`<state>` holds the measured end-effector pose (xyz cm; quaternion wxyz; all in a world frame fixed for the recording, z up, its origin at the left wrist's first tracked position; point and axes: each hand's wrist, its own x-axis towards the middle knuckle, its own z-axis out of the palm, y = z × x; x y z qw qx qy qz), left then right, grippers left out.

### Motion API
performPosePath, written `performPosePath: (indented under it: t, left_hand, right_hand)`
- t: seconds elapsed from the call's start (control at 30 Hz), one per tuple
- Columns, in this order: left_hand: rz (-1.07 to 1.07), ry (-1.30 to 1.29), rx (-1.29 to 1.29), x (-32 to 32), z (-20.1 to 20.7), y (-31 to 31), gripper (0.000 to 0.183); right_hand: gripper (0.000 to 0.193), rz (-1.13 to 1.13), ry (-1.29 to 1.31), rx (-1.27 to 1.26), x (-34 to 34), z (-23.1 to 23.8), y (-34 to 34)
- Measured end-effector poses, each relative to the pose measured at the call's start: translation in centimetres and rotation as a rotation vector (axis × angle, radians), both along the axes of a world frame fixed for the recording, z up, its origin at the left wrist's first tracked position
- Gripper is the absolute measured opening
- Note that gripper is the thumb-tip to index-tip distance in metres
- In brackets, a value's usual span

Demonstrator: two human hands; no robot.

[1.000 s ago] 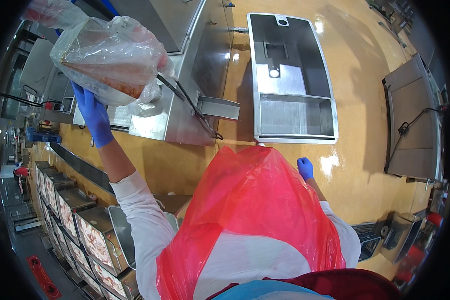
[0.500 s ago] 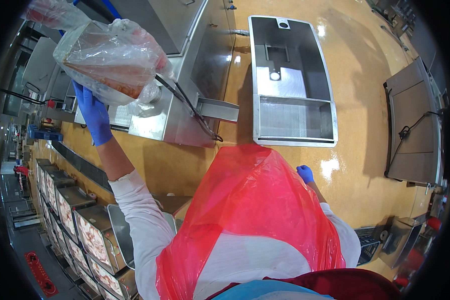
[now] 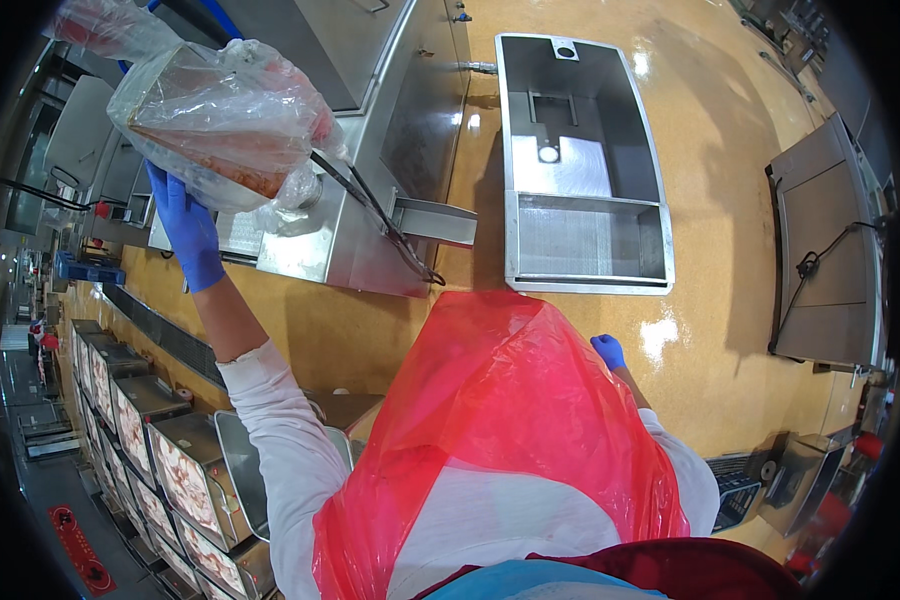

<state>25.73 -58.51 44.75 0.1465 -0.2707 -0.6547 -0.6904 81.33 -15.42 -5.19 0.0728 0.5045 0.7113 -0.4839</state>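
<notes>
A person in a red plastic apron [image 3: 510, 400] is standing over a tan floor [image 3: 715, 270], and the blue-gloved left hand [image 3: 187, 238] is reaching up to a clear plastic-wrapped machine part [image 3: 220, 125] at upper left. The fingers are lying along the near side of the wrapping, but the fingertips are disappearing behind it, so whether they are grasping or merely touching cannot be told. The wrapped part is sitting above a stainless-steel machine [image 3: 305, 262], with reddish-brown matter showing through the film. Black cables [image 3: 405, 245] are running down the machine's side, near a short steel chute [image 3: 435, 222] that is jutting out. The blue-gloved right hand [image 3: 608, 351] is hanging beside the apron; its fingers are looking curled, yet their grip is too small to judge. Ahead, a divided steel tub [image 3: 610, 120] is standing on the floor. At lower left, metal bins [image 3: 210, 445] are holding pale pink contents, while a steel cabinet [image 3: 825, 230] is occupying the far right.
</notes>
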Motion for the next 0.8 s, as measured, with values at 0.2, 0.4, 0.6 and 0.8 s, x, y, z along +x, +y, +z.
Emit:
performPosePath:
  t: [0.2, 0.4, 0.6, 0.8]
  left_hand:
    - [0.002, 0.039, -0.044, 0.1, 0.1, -0.1, 0.073]
    - [-0.016, 0.015, -0.021, 0.6, 0.6, 0.5, 0.072]
    - [-0.019, 0.025, -0.033, 0.2, 0.4, 0.1, 0.072]
    - [0.001, 0.053, -0.080, 0.4, 0.5, 0.2, 0.072]
  right_hand:
    - [0.029, 0.008, -0.030, 0.000, -0.2, 0.1, -0.3]
    - [0.029, 0.004, -0.019, -0.013, -0.2, -0.8, -0.2]
    - [0.030, 0.016, -0.006, -0.024, -0.4, -1.3, -0.4]
    - [0.030, 0.029, -0.017, -0.007, -0.2, -1.8, -0.2]
